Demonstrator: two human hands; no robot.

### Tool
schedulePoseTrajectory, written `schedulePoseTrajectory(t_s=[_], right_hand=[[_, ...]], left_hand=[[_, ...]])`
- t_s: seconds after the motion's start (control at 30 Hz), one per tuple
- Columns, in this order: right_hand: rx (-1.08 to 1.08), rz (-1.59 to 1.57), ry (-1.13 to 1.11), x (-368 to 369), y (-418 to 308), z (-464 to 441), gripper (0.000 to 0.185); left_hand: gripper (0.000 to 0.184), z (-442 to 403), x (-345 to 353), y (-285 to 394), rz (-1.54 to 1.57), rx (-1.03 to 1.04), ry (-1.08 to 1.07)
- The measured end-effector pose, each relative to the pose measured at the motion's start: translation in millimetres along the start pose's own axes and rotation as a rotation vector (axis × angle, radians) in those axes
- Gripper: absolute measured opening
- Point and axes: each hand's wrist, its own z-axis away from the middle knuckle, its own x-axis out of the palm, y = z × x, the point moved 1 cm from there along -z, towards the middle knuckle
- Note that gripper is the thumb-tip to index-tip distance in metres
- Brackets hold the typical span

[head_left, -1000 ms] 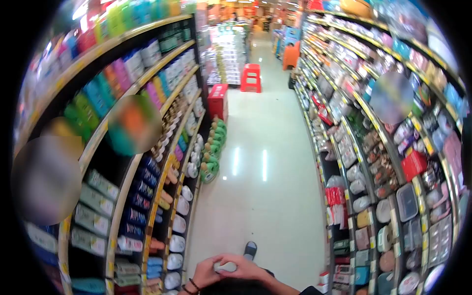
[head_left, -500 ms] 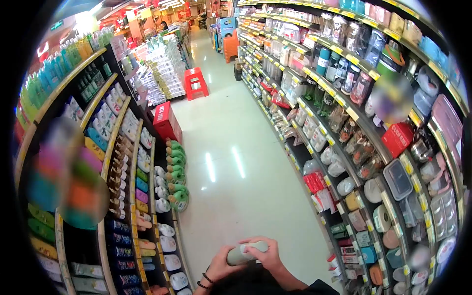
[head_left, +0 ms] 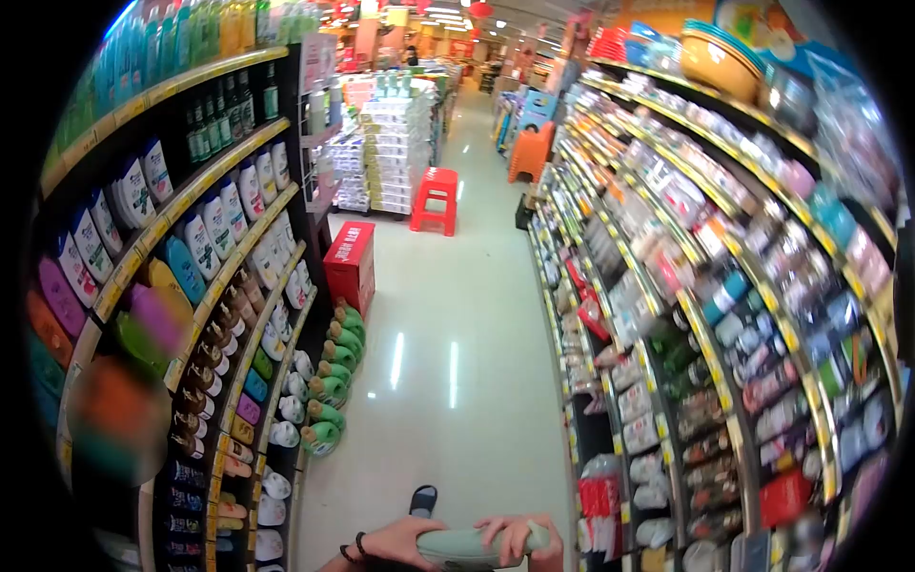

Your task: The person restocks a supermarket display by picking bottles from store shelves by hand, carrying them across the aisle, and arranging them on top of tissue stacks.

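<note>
Near the bottom edge of the view, a pale green bottle-like container [head_left: 459, 547] lies sideways between my two hands. My left hand [head_left: 398, 541], with dark beads at the wrist, wraps round its left end. Toward the other end, my right hand [head_left: 517, 536] has its fingers curled over the top. The underside is cut off by the frame, and no label can be read. One foot in a dark slipper [head_left: 423, 500] shows on the floor just beyond my left hand.
Shelves of shampoo bottles [head_left: 200, 238] line the left, with green jugs [head_left: 334, 381] on the floor below. A red box [head_left: 350, 264] and a red stool [head_left: 436, 202] stand ahead. Housewares shelves [head_left: 705, 315] run along the right; an orange chair [head_left: 531, 153] is farther back.
The camera view has turned and shifted, bringing the left shelves closer. The container and both hands sit lower in view, and it is now held more level. A foot has come into sight.
</note>
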Motion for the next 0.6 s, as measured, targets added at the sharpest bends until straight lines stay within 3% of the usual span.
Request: schedulePoseTrajectory(t_s=[0.17, 0.23, 0.3, 0.43, 0.5, 0.6], right_hand=[[-0.117, 0.095, -0.096, -63, 1, -117, 0.016], [-0.134, 0.131, 0.118, -84, 9, -140, 0.016], [-0.186, 0.199, 0.382, -94, -1, -170, 0.018], [-0.477, 0.217, 0.578, -125, -30, -218, 0.021], [-0.537, 0.274, 0.634, -151, -44, -240, 0.021], [-0.59, 0.351, 0.619, -195, -55, -270, 0.02]], left_hand=[[0.081, -71, -92, -56, 0.362, 0.059, -0.051], [0.08, -102, -113, -77, 0.544, 0.131, 0.03], [0.077, -130, -134, -79, 0.931, 0.13, 0.08], [0.068, -177, -163, -77, 1.399, 0.011, 0.306], [0.057, -202, -182, -74, 1.267, -0.043, 0.357], [0.057, -247, -214, -81, 1.213, -0.018, 0.341]])
